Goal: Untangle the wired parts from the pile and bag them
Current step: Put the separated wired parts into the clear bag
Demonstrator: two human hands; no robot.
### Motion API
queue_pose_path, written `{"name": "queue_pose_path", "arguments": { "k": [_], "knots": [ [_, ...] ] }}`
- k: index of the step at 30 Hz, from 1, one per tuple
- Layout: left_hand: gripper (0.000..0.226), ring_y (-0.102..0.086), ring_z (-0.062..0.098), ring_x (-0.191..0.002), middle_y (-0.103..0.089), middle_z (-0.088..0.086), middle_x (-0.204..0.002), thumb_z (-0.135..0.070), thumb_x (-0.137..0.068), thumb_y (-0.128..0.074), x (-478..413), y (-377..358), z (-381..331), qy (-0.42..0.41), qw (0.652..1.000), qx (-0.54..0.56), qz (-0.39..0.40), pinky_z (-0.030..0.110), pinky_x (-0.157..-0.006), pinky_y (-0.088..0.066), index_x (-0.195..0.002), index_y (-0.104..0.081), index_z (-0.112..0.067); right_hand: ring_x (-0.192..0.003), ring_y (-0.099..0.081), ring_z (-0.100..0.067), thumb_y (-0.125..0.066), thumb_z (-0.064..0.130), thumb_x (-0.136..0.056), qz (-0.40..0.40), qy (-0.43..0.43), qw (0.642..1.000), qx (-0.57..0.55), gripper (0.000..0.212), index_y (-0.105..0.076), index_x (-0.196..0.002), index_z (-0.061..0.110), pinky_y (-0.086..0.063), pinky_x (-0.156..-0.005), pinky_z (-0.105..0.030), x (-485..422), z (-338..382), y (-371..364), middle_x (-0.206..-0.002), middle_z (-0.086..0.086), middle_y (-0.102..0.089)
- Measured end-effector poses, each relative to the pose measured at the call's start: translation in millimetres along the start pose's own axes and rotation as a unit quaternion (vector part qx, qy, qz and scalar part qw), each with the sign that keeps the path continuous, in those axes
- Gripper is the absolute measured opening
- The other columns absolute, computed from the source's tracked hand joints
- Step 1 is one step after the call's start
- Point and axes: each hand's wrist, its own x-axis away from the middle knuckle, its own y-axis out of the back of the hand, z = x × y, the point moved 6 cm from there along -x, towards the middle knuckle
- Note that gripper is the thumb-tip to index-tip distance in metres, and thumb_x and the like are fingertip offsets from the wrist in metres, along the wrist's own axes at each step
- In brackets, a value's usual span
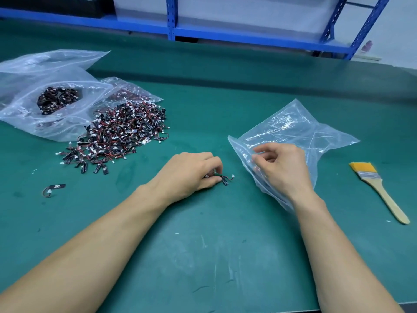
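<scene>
Green worktop is carrying a pile of wired parts at the far left, spilling beside a big bag. Near the middle, the left hand is resting on the worktop, its fingers curling in and pinching a part. Just to the right, the right hand is pinching the film of a small bag between thumb and curled fingers. A stray part is lying near left, a brush at the right.

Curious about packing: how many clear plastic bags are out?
4 bags: three overlapping left beside the pile of black wired parts, one held by the right hand. Overlap may hide more.
</scene>
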Motion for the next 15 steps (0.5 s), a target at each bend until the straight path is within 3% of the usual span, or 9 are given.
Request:
{"name": "queue_pose_path", "arguments": {
  "k": [4,8,11,15],
  "knots": [
    [0.042,-0.050,-0.001,-0.081,-0.059,-0.019,-0.097,-0.065,-0.090,-0.048,6,10,6,0.034,0.996,0.075,-0.040,0.030,-0.070,-0.048,-0.109,-0.065,-0.031,-0.060,-0.070,-0.005,-0.072,0.015,-0.086,-0.003,-0.004,1.000,-0.009,0.010,-0.076,-0.086,0.024,-0.057,-0.070,-0.023,0,1,-1,-0.065,0.016,-0.070],
    [0.021,-0.056,0.011,-0.081,-0.059,-0.013,-0.107,-0.042,-0.090,-0.069,21,25,24,0.058,0.970,0.211,-0.105,0.015,-0.071,-0.040,-0.107,-0.069,-0.031,-0.062,-0.070,-0.008,-0.073,0.018,-0.084,-0.008,0.009,1.000,-0.002,0.011,-0.075,-0.081,0.028,-0.059,-0.073,-0.029,-1,2,0,-0.065,0.012,-0.070],
    [0.055,-0.049,0.007,-0.084,-0.053,-0.020,-0.111,-0.059,-0.065,-0.078,32,22,45,0.103,0.969,0.221,-0.026,0.013,-0.077,-0.037,-0.116,-0.061,-0.046,-0.062,-0.069,-0.007,-0.073,0.018,-0.084,-0.012,0.020,1.000,0.010,0.010,-0.075,-0.083,0.028,-0.059,-0.073,-0.030,-1,3,0,-0.066,0.013,-0.070],
    [0.092,-0.046,-0.011,-0.098,-0.044,-0.023,-0.117,-0.074,-0.053,-0.073,31,8,43,0.107,0.975,0.183,0.068,0.006,-0.086,-0.033,-0.138,-0.051,-0.043,-0.062,-0.066,-0.005,-0.072,0.020,-0.084,-0.012,0.025,0.999,0.031,0.008,-0.076,-0.082,0.027,-0.058,-0.072,-0.029,-1,2,-1,-0.067,0.016,-0.069]
  ]
}}
